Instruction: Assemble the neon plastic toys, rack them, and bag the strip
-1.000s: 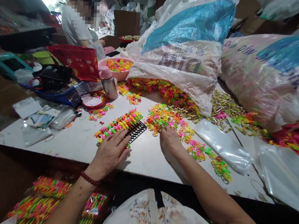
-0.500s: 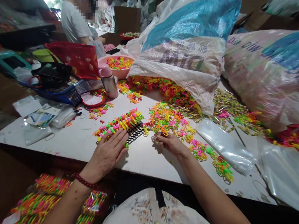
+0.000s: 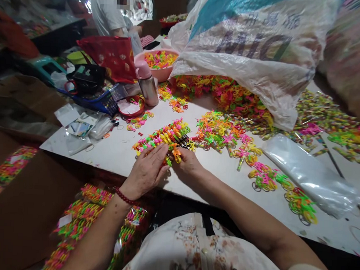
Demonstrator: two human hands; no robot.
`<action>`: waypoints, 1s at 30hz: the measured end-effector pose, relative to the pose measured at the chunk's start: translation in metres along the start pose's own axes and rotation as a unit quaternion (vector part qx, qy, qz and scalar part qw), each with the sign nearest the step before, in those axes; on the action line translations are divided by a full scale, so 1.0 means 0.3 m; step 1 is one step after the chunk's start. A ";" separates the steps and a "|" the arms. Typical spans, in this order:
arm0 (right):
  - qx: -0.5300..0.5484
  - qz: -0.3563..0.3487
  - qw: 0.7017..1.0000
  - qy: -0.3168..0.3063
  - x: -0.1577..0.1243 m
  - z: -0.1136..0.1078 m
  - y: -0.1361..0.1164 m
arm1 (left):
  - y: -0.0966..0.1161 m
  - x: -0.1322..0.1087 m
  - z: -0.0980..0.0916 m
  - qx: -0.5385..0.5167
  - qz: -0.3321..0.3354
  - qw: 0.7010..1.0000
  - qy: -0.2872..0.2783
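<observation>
**Neon pieces racked by hand at a crowded worktable.** A black toothed rack [image 3: 183, 140] lies near the front edge of a white table [image 3: 225, 188]. It is pinned there by the left hand [image 3: 147, 171], which is laid flat, fingers straight and close together, over the rack's near end. A row of pink, yellow, green and orange pieces [image 3: 160, 137] is seated along the rack. The right hand [image 3: 188, 162] is drawn into a pinch, and an orange piece [image 3: 176, 154] appears to be held at its fingertips, at the rack's lower edge and against the left fingers.

Several slips can be judged possible from here. The rack is steadied only by a flat palm, so a sideways push from the pinching hand could skew it and shake seated pieces loose. The row is tightly packed, and the orange piece could catch on its neighbours and lift them off. The teeth at the near end are hidden under both hands, so a piece could be set askew unseen. A loose heap [image 3: 218, 132] lies just beside the rack's far end, and strays from it could be dragged into the row. With the rack so near the table edge, a dropped piece could be lost to the floor below.
</observation>
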State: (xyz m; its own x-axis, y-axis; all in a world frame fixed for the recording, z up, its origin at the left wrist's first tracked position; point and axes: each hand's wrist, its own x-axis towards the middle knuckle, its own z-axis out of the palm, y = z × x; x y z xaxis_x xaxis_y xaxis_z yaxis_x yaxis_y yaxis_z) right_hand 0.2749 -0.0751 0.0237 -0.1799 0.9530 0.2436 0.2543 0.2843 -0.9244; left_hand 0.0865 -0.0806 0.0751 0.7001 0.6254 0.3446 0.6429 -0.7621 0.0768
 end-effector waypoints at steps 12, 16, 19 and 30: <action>-0.133 -0.047 0.974 -0.179 0.085 -0.039 0.055 | 0.004 0.001 -0.012 0.013 0.007 1.000 -0.006; -0.222 -0.033 0.954 -0.200 0.114 -0.005 0.080 | 0.014 0.008 -0.021 0.057 -0.003 0.998 -0.006; -0.275 -0.024 0.940 -0.199 0.115 0.011 0.079 | 0.019 0.028 -0.016 0.070 0.019 0.997 0.001; -0.445 0.097 0.881 0.127 -0.090 -0.372 0.069 | 0.002 0.054 0.002 0.030 0.050 0.998 0.005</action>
State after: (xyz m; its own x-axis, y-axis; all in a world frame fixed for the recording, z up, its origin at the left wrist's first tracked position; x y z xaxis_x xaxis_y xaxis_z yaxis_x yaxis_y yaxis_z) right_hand 0.3909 -0.0834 0.0308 0.1394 0.9533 0.2681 0.9215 -0.0257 -0.3876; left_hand 0.0984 -0.0708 0.0803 0.7586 0.5454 0.3564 0.5881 -0.8086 -0.0144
